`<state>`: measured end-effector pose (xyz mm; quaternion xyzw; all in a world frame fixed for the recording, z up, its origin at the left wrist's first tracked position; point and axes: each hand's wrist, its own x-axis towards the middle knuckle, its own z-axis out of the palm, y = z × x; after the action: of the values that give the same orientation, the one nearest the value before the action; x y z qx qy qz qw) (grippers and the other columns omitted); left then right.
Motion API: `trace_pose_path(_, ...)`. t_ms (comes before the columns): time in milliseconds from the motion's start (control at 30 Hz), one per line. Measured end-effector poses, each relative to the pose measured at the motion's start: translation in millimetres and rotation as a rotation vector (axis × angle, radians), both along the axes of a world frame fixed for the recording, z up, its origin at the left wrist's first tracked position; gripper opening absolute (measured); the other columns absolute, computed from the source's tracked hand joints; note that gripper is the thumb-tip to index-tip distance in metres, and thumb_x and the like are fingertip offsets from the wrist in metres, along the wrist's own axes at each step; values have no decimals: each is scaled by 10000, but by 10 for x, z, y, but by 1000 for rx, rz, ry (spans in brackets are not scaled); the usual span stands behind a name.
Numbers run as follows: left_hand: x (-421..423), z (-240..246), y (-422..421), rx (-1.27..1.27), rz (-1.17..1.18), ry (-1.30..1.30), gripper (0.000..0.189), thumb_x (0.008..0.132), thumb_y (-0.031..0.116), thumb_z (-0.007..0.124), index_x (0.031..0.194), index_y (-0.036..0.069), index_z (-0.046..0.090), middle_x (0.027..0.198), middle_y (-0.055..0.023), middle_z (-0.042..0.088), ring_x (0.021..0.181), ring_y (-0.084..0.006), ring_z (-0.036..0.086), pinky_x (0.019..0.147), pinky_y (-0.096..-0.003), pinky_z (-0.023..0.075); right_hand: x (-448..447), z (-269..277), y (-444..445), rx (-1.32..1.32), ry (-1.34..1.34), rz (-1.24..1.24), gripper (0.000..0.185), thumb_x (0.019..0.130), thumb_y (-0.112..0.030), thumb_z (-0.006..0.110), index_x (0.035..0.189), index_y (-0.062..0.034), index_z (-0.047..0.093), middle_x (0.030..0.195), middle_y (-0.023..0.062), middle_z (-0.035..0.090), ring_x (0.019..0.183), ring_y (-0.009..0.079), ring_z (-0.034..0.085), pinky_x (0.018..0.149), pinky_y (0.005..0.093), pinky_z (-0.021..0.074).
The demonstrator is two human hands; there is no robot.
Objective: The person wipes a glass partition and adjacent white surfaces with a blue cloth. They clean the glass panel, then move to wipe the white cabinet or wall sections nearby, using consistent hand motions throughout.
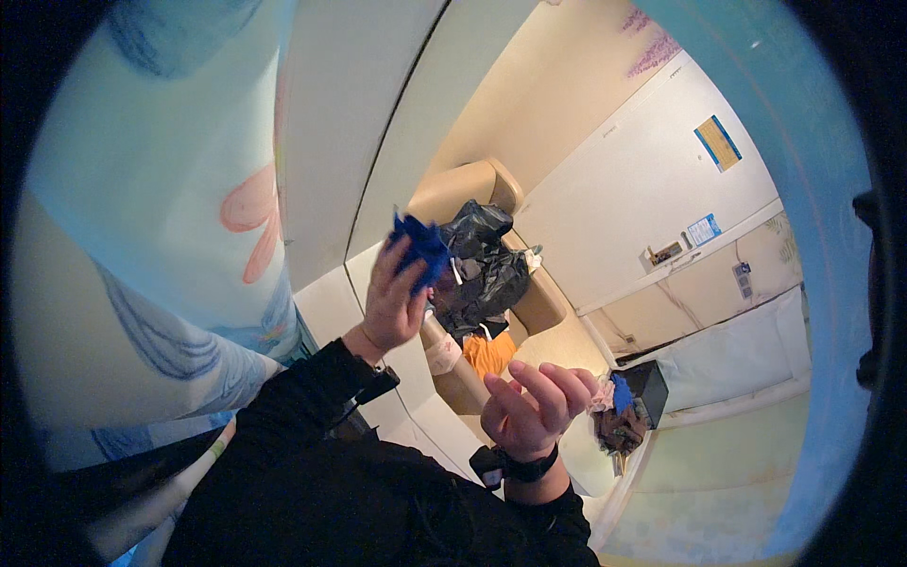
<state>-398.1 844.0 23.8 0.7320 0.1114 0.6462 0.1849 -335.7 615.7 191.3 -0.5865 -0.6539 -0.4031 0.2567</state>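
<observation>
Raised at the centre left, my left hand point(395, 294) grips a crumpled dark blue cloth point(419, 248), somewhat blurred. My right hand point(536, 407) is lower and to the right, palm up with its fingers slightly curled and nothing in it. Beyond both hands lies a heap of black plastic bags point(485, 266) on a tan armchair or sofa point(549, 301). An orange cloth point(489, 354) lies below the bags, between my hands. A pale cloth with a pink print point(444, 354) hangs over the near armrest.
A dark box point(648, 386) at the right has brown, pink and blue cloths point(622, 425) heaped by it. A white door point(652, 177) stands beyond the seat. A patterned curtain point(191, 212) hangs on the left, beside a pale panel point(340, 127).
</observation>
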Motion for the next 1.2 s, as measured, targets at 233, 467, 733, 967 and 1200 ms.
trace_pose_path(233, -45, 108, 247, -208, 210, -27, 463, 1059, 141, 460, 1456, -93, 418, 1556, -329, 373, 1415, -502, 405, 1181, -547, 322, -27, -40, 150, 5, 14, 88, 281, 774, -146, 769, 1008, -301, 780, 1192, -94, 670, 1046, 166, 549, 878, 383, 420)
trace_pose_path(467, -95, -101, -2, -274, 296, 120, 533, 990, 59, 510, 1493, -81, 402, 1559, -330, 371, 1402, -500, 400, 1183, -545, 301, -94, -67, 623, -338, 185, 271, 283, 757, -66, 746, 1021, -170, 751, 1175, 15, 686, 1088, 233, 641, 969, 438, 492)
trace_pose_path(733, -592, 296, -408, -580, -210, -128, 530, 1073, 144, 437, 1539, -92, 345, 1619, -256, 325, 1480, -372, 351, 1235, -456, 245, -334, -366, 1019, -316, 523, 307, 745, 912, -176, 721, 1547, 11, 378, 1483, 250, 469, 1338, 393, 517, 1099, 463, 454)
trace_pose_path(967, -983, 609, -531, -726, -617, -350, 716, 1115, 471, 258, 1598, -57, 241, 1620, -184, 347, 1504, -267, 323, 1241, -382, 228, -573, -659, 1431, -470, 906, 609, 660, 970, -91, 629, 1569, -42, 358, 1457, 278, 493, 1298, 447, 544, 1067, 457, 477)
trace_pose_path(1200, -1362, 392, -499, -434, 72, 12, 606, 1112, 299, 331, 1589, -67, 261, 1677, -241, 225, 1563, -360, 214, 1269, -449, 152, -629, -250, 2059, 74, 800, 551, 543, 926, 22, 615, 1460, -32, 537, 1451, 258, 518, 1292, 433, 549, 1069, 463, 468)
